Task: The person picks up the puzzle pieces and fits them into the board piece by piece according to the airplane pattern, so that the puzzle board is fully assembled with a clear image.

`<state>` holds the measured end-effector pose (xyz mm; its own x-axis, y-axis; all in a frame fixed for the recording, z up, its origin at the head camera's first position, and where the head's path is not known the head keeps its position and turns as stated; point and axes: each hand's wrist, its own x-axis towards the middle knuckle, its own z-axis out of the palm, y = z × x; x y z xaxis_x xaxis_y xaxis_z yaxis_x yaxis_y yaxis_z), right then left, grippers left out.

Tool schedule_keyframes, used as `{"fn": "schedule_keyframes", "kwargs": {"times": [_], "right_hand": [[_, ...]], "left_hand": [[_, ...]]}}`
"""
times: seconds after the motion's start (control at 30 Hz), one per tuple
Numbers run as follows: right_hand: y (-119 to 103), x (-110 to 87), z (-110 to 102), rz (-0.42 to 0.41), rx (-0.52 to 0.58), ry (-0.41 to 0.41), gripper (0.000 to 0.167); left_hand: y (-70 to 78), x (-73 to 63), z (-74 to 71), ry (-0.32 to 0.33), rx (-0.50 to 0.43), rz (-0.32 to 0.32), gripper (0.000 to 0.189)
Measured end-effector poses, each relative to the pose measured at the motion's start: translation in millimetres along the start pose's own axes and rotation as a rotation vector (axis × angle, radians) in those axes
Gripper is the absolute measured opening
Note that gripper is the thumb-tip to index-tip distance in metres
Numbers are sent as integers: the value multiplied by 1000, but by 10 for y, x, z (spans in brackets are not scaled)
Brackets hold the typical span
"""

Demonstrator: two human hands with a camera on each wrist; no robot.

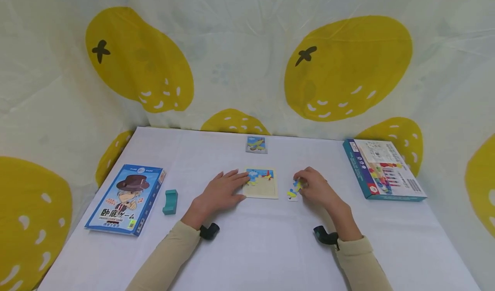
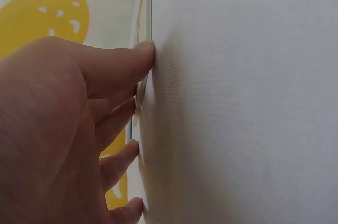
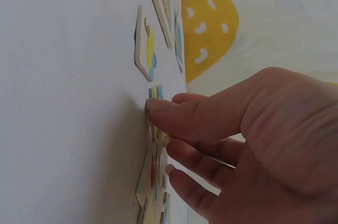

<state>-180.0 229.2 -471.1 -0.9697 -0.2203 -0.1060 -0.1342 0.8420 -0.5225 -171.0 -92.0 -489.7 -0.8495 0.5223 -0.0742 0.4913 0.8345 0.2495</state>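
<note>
A shallow square puzzle tray (image 1: 264, 191) lies mid-table, with blue, yellow and red pieces fitted along its upper part and bare wood below. My left hand (image 1: 222, 193) rests at its left edge, fingers extended and fingertips touching the tray; the thumb (image 2: 119, 68) lies by the lower edge. To the right of the tray, my right hand (image 1: 318, 188) pinches a small blue-and-yellow puzzle piece (image 3: 157, 93) between thumb and fingers, close to the table. Another yellow, blue and white puzzle piece (image 1: 291, 195) lies beside it. More loose pieces (image 3: 145, 179) sit partly hidden behind the fingers.
A small picture card (image 1: 256, 145) with a plane lies behind the tray. At left are a blue game box (image 1: 125, 198) and a teal block (image 1: 170, 202). A boxed set (image 1: 386, 168) stands at the right. Patterned cloth (image 1: 239, 67) hangs behind the table.
</note>
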Motion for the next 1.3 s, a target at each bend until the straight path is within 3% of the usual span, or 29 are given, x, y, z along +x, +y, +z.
{"fn": "schedule_keyframes", "kwargs": {"times": [0.4,0.6,0.9,1.3], "right_hand": [[-6,25,-4,46,-7,-4,35],[4,31,-31,15,20,24,31],[-56,7,-43,-19,127,58,19],[-339,126,187,-33,273,99,16]], "left_hand": [[0,5,-10,-2,-8,9,62],[24,-3,-40,5,-29,11,62],[22,-15,-38,-4,-28,-1,63],[8,3,-33,-4,-54,1,67]]}}
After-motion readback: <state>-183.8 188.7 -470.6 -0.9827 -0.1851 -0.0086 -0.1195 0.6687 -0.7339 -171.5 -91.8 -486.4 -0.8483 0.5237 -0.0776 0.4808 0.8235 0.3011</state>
